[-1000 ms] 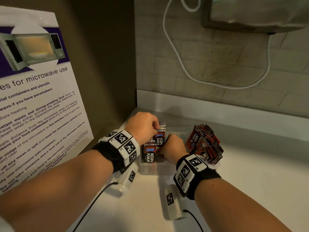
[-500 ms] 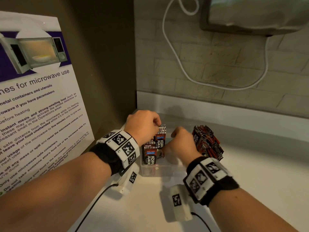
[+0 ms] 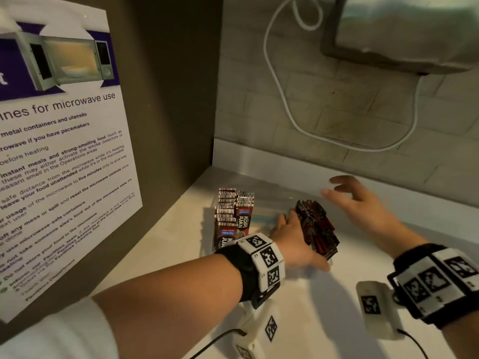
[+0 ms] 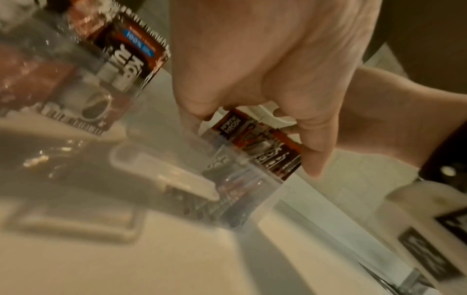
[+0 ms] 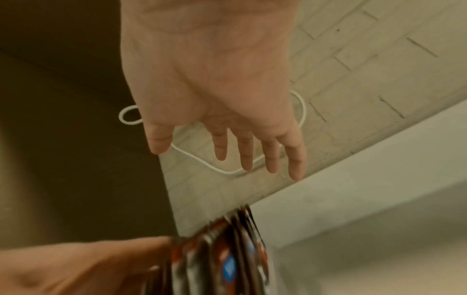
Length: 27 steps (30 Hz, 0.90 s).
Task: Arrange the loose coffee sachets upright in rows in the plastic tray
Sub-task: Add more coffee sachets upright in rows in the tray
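From the head view, we see the tray (image 3: 269, 203) on the bench (image 3: 363, 257), sachets (image 3: 234, 211) upright at its left end. Our left hand (image 3: 293, 237) grips a loose bundle (image 3: 316, 229) at the right end; our right hand (image 3: 355, 200), fingers spread, hovers beyond.

Left wrist: fingers (image 4: 316, 139) curl round the bundle (image 4: 265, 147).

Right wrist: right hand (image 5: 215, 89) open, empty, above the bundle (image 5: 227, 259).

Head camera looks forward, down at corner surface (image 3: 363, 255), mid-distance. Left wrist camera sits close under left hand (image 4: 265, 69), facing clear plastic tray (image 4: 164, 169). Right wrist camera looks along right hand (image 5: 215, 79) toward brick wall (image 5: 379, 59). All share loose sachet bundle (image 3: 316, 229).
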Available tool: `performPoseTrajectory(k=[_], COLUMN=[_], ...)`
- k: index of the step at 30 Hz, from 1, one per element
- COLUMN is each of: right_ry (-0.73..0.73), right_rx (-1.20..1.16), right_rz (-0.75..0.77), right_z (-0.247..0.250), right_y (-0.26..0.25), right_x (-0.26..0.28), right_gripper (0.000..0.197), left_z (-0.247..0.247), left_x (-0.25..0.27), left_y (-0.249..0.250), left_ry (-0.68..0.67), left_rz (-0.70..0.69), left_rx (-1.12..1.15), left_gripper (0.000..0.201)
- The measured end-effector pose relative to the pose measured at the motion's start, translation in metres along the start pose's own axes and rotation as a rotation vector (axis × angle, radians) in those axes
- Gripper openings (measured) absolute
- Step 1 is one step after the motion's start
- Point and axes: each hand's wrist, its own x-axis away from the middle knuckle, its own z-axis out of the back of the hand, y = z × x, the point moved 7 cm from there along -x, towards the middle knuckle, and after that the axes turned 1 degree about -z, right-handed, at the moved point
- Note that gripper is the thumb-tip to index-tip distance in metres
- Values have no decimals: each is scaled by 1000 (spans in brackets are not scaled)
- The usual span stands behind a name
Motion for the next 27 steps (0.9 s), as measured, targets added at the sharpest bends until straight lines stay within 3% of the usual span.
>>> performPoseTrajectory(k=[5, 10, 13, 16, 18, 22, 27], right_ry=[-202, -331, -425, -520, -593, -639, -614], right_rx=[-26, 126, 222, 201, 204, 286, 345], right_rz=[2, 50, 25, 11, 36, 68, 103], right_z=[-34, -61, -66, -63, -59, -54, -59], right_y=[15, 22, 34, 35, 32, 31, 30], right_x=[-5, -14, -14, -11, -7, -4, -2], right_gripper=[62, 48, 76, 103, 113, 110, 105], left_z=[-3, 3, 0, -5, -5, 1, 3], left_x=[-9, -16, -20, -24, -25, -26, -27], left_y=[0, 2, 0, -9, -10, -11, -5], left_ry=[-36, -70, -101, -88, -78, -19, 61], left_rz=[75, 86, 118, 144, 144, 147, 116], left_rx=[32, 77, 126, 199, 241, 312, 175], left_gripper=[129, 114, 97, 118, 116, 86, 78])
